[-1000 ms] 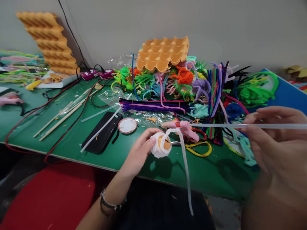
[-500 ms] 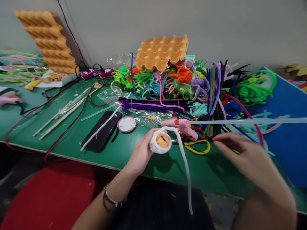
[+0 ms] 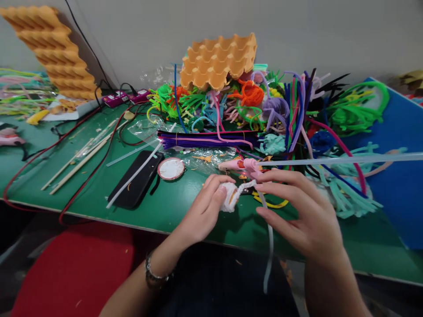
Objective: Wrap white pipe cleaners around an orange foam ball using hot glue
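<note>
My left hand (image 3: 201, 211) is closed around a small egg-carton cup (image 3: 228, 198) wrapped in white pipe cleaner, tilted so that a sliver of its orange inside shows. A loose end of white pipe cleaner (image 3: 270, 246) leaves the cup to the right and hangs down past the table edge. Around that strand my right hand (image 3: 304, 211) is open, its thumb and fingers apart and the fingertips close to the bend. Just behind both hands lies a pink glue gun (image 3: 243, 165) with a long clear glue stick (image 3: 330, 161) reaching right. Yellow-handled scissors (image 3: 277, 203) are partly hidden by my right hand.
A black phone (image 3: 136, 180) and a round white disc (image 3: 171, 169) lie to the left, beyond them wooden sticks (image 3: 82, 163) and red-black cables. Behind are a purple pipe-cleaner bundle (image 3: 205, 140), colourful piles and an orange egg tray (image 3: 218, 61). A blue board (image 3: 396, 198) stands right.
My right hand has come in from the right to the hanging pipe cleaner. My left hand has turned the cup, so its opening no longer faces me. The view has shifted slightly.
</note>
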`<action>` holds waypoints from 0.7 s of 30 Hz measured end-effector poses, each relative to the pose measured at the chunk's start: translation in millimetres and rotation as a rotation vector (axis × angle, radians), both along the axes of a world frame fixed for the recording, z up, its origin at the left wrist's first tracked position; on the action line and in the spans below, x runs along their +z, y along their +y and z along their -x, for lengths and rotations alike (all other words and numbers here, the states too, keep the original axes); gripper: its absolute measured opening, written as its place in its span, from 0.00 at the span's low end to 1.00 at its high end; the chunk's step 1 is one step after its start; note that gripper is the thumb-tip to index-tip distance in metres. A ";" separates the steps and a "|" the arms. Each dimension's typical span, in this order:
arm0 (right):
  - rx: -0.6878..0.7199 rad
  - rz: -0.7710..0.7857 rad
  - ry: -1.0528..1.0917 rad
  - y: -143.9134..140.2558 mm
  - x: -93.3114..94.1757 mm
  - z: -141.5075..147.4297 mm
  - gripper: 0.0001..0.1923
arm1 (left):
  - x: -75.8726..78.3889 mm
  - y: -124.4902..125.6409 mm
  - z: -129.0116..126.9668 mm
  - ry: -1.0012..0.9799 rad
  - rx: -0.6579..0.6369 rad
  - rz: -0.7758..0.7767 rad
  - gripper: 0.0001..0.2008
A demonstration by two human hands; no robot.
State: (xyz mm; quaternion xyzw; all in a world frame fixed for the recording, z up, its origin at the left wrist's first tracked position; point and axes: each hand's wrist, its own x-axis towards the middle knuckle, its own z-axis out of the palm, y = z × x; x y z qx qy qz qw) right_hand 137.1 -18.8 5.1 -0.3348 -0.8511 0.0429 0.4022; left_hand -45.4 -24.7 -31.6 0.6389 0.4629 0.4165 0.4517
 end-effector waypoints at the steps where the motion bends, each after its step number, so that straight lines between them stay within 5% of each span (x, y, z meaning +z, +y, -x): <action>1: 0.006 -0.001 -0.015 1.3 0.2 1.3 0.11 | -0.2 -0.2 0.4 0.039 -0.010 -0.038 0.15; 8: 0.021 0.016 -0.115 7.3 -2.3 5.4 0.12 | 3.9 0.8 3.1 0.158 -0.054 -0.124 0.14; 21: 0.072 0.005 -0.032 10.5 -0.7 6.4 0.04 | 4.6 5.1 4.7 0.062 -0.139 -0.080 0.17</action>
